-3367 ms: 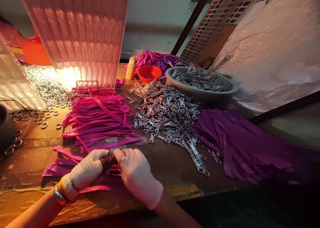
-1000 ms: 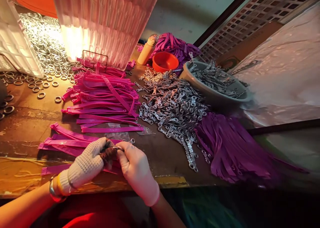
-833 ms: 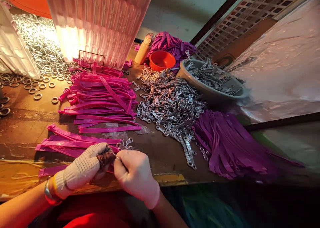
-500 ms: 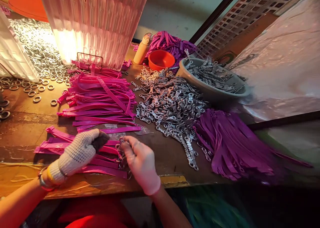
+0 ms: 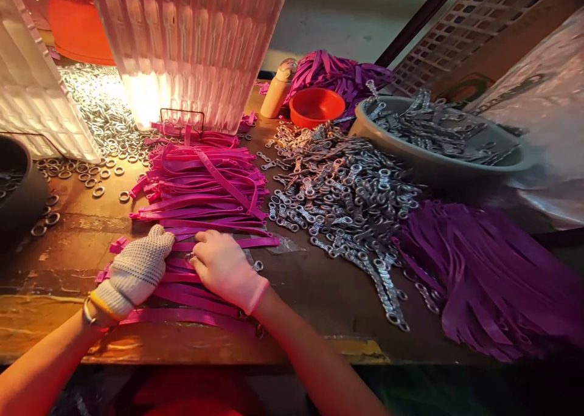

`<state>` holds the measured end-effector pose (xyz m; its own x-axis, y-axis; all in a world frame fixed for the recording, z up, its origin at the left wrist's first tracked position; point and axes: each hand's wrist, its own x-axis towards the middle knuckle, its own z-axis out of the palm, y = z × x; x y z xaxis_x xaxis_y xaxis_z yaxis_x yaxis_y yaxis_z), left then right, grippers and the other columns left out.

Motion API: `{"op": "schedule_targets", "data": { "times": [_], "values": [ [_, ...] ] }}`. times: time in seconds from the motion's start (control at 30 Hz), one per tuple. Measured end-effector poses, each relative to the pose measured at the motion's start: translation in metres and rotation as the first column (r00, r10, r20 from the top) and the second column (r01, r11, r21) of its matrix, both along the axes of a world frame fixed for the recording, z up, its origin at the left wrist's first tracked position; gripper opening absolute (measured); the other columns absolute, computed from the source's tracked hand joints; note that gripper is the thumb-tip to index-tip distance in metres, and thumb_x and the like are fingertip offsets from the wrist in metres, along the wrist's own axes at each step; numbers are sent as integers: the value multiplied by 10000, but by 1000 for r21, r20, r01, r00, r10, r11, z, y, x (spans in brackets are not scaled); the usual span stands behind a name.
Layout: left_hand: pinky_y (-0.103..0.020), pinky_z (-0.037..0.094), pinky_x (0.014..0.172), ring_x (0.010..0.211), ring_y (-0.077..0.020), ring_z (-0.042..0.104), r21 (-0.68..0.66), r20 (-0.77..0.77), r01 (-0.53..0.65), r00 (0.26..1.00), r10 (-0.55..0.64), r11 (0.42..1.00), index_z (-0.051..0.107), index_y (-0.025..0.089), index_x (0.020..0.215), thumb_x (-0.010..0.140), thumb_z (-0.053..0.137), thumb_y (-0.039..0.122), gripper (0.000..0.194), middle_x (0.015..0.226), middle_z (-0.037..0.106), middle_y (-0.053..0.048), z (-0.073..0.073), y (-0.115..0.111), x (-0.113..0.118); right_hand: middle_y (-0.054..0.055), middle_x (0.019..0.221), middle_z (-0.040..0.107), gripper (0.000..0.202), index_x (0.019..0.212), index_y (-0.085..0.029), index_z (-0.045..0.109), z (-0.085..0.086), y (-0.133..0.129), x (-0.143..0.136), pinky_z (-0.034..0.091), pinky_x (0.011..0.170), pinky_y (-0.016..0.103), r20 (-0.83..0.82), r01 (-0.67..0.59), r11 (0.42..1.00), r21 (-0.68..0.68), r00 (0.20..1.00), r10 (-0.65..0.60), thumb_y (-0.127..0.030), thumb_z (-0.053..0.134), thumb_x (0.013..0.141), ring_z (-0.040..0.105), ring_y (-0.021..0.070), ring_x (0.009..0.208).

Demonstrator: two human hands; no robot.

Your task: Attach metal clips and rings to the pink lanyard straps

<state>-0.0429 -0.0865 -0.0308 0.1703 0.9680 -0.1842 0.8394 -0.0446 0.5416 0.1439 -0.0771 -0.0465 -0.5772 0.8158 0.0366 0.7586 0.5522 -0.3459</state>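
My left hand (image 5: 141,267), in a dotted knit work glove, is closed over the left part of the front row of pink straps (image 5: 201,315). What its fingers hold is hidden. My right hand (image 5: 225,267), in a thin pale glove, reaches over the same straps from the right. Its fingers are bent together, with a small metal ring (image 5: 188,258) at their tips. A narrow gap separates the hands. Right of my right hand, another ring (image 5: 258,266) lies at a strap's end. Just beyond both hands lies a larger pile of pink straps (image 5: 205,185).
Linked metal pieces (image 5: 347,185) are heaped to the right, before a grey basin (image 5: 438,160) of more. Purple straps (image 5: 483,276) lie far right. Behind stand a red bowl (image 5: 317,107) and a bottle (image 5: 276,90). Loose rings (image 5: 104,124) spread left, near a dark bucket (image 5: 20,197).
The view has shifted left. My hands have moved from above the ring ends to farther back over the straps. My right hand has turned palm down.
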Motion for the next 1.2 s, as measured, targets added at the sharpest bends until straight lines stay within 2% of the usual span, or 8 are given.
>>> {"op": "schedule_targets", "data": {
  "times": [0.13,0.27,0.4,0.5,0.6,0.67,0.9,1.2],
  "values": [
    [-441,472,914,964,-289,598,71,-141,66,988,-56,995,614,164,955,783,409,8,310,1027,608,-149,-7,1,-3,128,1042,691,178,900,-150,739,-5,6,-18,494,804,358,70,-21,1000,-19,997,22,-271,613,937,605,250,979],
    [-374,504,897,939,-250,636,183,315,-133,947,71,974,624,192,997,795,544,94,238,981,663,-99,-13,-7,-9,92,1004,677,92,894,-153,698,-2,-2,-12,493,858,323,-215,1,1000,-23,977,-5,-205,631,931,603,206,970],
    [-191,362,437,467,-86,437,-268,753,-218,561,345,939,628,195,1073,851,689,376,294,687,596,19,0,-17,-1,51,1009,656,110,879,-180,668,7,-17,-3,497,900,279,-614,-28,993,-112,788,-47,-161,590,954,610,158,985],
    [-151,234,363,396,-45,290,-501,828,-55,260,497,864,636,176,972,808,749,407,305,535,448,70,11,-20,8,55,1052,665,131,952,-191,678,15,-29,0,503,942,280,-727,-25,980,-197,674,-129,-190,550,980,630,157,1039],
    [-137,213,346,380,-29,221,-565,823,16,77,563,825,630,171,948,811,742,378,273,515,395,87,22,-20,12,70,1181,666,161,1034,-211,691,22,-39,6,498,1001,309,-770,21,975,-220,610,-187,-235,538,991,605,183,1176],
    [-143,203,336,369,-32,209,-539,839,10,96,535,842,616,176,909,865,685,407,245,509,373,86,29,-22,14,68,1199,674,178,1091,-230,691,25,-45,12,503,1004,329,-771,85,979,-188,604,-200,-253,546,991,612,194,1174],
    [-160,277,398,444,-55,331,-337,806,6,519,285,941,558,189,838,898,628,539,361,578,455,55,35,-37,38,70,1085,724,267,1190,-214,641,28,-56,30,530,915,318,-588,256,965,53,789,-177,-148,503,971,678,200,1000],
    [-180,294,407,453,-80,355,-256,648,-74,726,228,964,610,189,862,889,610,567,378,544,472,48,29,-37,51,78,836,666,283,1102,-158,626,22,-61,36,469,701,289,-248,199,945,260,959,-134,-91,389,965,628,198,742]
  ]
}}
